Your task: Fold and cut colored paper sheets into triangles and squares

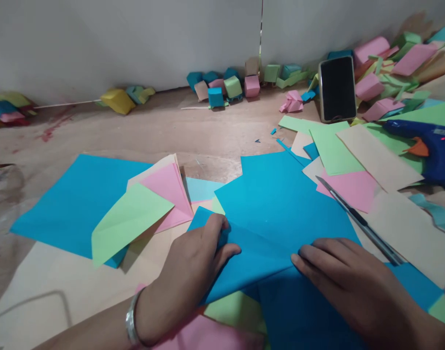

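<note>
A folded sheet of blue paper (251,248) lies in front of me, its lower edge creased. My left hand (193,262), with a metal bangle at the wrist, grips its left part, fingers curled and thumb lying on top. At the right end of the crease, my right hand (335,272) has its fingertips closed on the paper's edge. Another large blue sheet (280,194) spreads out just beyond both hands. Beside my right hand lies a cutter knife (357,216). Green paper (131,218) and pink paper (171,192) lie left of my left hand.
A glue gun (426,141) rests at the right on green paper. Behind it a phone (337,90) leans upright among paper pieces. Several small paper cubes (232,87) line the wall, with a yellow one (118,100) farther left. A big blue sheet (69,204) lies left.
</note>
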The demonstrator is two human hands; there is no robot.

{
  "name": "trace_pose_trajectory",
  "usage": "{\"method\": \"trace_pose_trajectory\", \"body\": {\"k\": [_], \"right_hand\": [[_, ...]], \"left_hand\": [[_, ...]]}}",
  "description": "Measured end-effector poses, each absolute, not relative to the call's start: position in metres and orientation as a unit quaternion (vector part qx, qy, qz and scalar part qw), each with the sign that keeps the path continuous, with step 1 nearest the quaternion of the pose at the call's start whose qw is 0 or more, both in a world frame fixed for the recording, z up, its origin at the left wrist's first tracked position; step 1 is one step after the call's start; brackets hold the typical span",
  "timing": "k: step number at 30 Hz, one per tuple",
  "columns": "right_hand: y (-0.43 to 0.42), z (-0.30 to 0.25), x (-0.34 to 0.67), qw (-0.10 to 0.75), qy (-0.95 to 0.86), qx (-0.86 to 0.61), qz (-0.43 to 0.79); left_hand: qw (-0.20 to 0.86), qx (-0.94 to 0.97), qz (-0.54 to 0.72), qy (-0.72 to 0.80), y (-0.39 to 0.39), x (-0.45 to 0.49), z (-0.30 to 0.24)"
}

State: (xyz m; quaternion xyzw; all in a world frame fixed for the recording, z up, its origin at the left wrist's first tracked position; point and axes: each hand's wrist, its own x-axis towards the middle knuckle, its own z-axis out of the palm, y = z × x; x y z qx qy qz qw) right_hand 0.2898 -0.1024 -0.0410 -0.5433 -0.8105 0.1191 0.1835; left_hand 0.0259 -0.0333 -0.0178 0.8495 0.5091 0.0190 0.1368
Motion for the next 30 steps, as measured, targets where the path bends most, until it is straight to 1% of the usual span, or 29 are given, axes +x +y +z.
{"method": "trace_pose_trajectory", "body": {"k": [7,11,16,21,24,30], "right_hand": [[-0.100,-0.037,0.293,0.165,-0.832,-0.519,0.108],[-0.099,-0.035,0.292,0.173,-0.841,-0.498,0.122],[-0.095,-0.030,0.289,0.174,-0.850,-0.476,0.147],[-0.097,-0.031,0.289,0.166,-0.842,-0.488,0.156],[-0.097,-0.031,0.289,0.160,-0.846,-0.484,0.155],[-0.095,-0.028,0.290,0.158,-0.858,-0.472,0.128]], "left_hand": [[0.153,0.871,0.015,0.466,-0.032,0.023,-0.017],[0.160,0.879,-0.001,0.449,-0.032,0.023,-0.015],[0.120,0.891,0.006,0.437,-0.031,0.026,-0.011],[0.183,0.922,0.036,0.338,-0.029,0.027,-0.009],[0.153,0.943,0.014,0.296,-0.027,0.029,-0.006],[0.096,0.952,-0.070,0.282,-0.026,0.035,-0.005]]}}
